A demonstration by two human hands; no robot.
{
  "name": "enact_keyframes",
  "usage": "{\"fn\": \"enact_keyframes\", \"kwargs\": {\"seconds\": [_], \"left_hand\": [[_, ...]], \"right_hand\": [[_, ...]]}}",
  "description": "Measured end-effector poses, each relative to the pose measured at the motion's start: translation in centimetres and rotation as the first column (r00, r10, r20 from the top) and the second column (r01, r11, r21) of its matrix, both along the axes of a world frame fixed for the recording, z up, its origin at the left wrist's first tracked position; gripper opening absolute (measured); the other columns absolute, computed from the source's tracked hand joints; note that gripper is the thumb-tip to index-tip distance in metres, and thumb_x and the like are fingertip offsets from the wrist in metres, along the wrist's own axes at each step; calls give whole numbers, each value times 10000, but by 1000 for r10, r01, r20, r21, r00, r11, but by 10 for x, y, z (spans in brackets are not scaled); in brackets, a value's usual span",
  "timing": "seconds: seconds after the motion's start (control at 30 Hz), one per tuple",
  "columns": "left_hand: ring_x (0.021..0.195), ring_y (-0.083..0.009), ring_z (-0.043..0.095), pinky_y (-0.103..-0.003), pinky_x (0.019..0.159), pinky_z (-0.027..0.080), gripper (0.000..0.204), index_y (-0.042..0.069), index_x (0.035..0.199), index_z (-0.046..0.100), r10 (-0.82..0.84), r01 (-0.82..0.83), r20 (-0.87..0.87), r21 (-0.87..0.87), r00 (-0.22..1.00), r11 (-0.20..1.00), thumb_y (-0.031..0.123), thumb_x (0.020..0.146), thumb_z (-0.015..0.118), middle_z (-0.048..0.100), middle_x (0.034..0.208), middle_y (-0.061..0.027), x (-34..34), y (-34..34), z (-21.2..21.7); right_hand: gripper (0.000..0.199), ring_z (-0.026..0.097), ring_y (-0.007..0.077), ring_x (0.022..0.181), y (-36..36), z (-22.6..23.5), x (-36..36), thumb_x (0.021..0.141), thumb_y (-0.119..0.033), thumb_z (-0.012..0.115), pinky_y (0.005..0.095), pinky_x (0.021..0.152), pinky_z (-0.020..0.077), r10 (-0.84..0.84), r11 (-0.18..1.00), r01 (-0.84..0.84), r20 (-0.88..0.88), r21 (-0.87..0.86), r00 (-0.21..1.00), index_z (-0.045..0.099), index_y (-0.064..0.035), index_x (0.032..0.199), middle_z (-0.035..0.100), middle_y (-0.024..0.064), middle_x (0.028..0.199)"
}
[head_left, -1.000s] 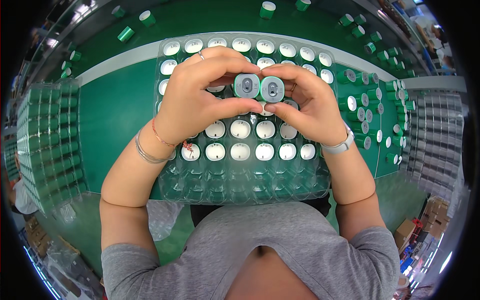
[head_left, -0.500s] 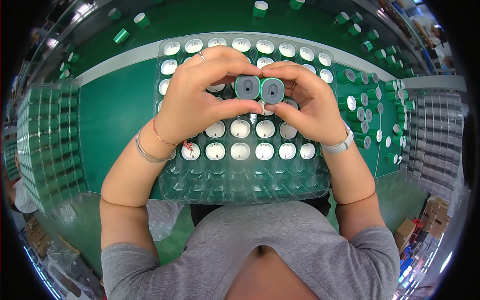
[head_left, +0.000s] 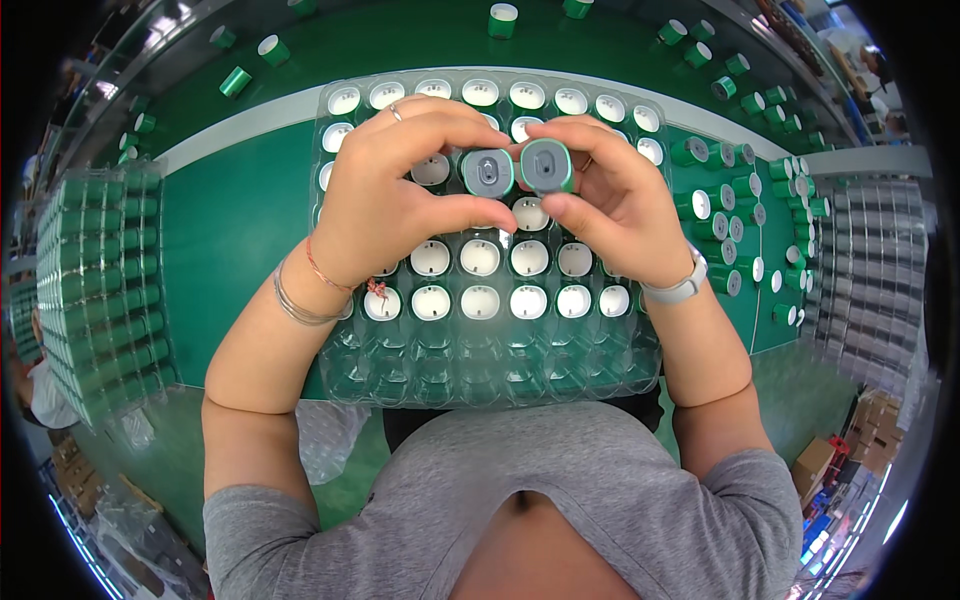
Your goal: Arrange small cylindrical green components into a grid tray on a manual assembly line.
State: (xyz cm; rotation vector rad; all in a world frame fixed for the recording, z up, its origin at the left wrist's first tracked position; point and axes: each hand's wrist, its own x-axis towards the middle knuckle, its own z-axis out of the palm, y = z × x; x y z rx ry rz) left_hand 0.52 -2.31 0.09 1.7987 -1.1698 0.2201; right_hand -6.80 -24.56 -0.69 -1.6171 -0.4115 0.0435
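Observation:
My left hand (head_left: 392,178) is closed around a small green oval canister (head_left: 489,174), whose grey end with a central slot faces up. In my right hand (head_left: 622,200) is a second green canister (head_left: 546,166) of the same kind, gripped between thumb and fingers, grey end up and slightly tilted. The two canisters are side by side with a narrow gap. Both are above a clear plastic tray (head_left: 480,375). Rows of green canisters with white insides (head_left: 480,257) stand in its pockets; my hands hide some. The pockets nearest me hold none.
Stacked filled trays (head_left: 105,270) stand at the left, and clear trays (head_left: 868,270) are piled at the right. Loose canisters (head_left: 722,228) crowd the green table right of the tray. A green conveyor belt (head_left: 380,40) with scattered canisters runs along the far side.
My hands have drawn slightly apart, and the two canisters have separated. The right canister has risen a little and tilted. Canisters on the far belt have shifted left.

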Motion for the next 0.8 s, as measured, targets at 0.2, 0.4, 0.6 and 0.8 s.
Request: {"fn": "enact_keyframes", "kwargs": {"seconds": [0.2, 0.4, 0.6, 0.8], "left_hand": [[928, -162, 654, -275, 852, 550, 440, 15, 1044, 655, -67, -37, -577, -167, 814, 985, 66, 661, 867, 659, 1018, -62, -2, -4, -7], [980, -142, 611, -234, 801, 527, 411, -37, 1211, 567, -82, -122, -682, -246, 726, 962, -10, 824, 705, 617, 1106, -104, 2, -5, -6], [866, -82, 581, -192, 657, 436, 328, -31, 1188, 599, -105, -99, -727, -232, 679, 968, 51, 879, 675, 650, 979, -62, 1, -1, -9], [851, -83, 586, -201, 671, 446, 325, -24, 1182, 602, -76, -92, -722, -191, 688, 977, 94, 890, 679, 657, 958, -56, -1, -5, -8]], "right_hand": [[337, 615, 191, 1012, 3, 3, 2, 922, -87, 617, 300, 834, 521, -190, 982, 188, 68, 26, 979, 532, 15, 1232, 556, 116, 1168], [199, 558, 88, 718, -17, 28, 2, 941, -143, 611, 209, 591, 411, -461, 870, 485, -208, 84, 863, 533, -17, 1074, 632, 80, 955], [333, 587, 88, 806, -36, 42, -56, 761, -3, 759, 216, 643, 479, -320, 861, 347, 134, -371, 938, 606, 2, 1056, 613, 43, 952], [336, 527, 98, 599, -40, 37, -139, 668, -88, 845, 234, 502, 436, -307, 604, 372, 226, -705, 925, 621, -28, 912, 588, 33, 813]]}}
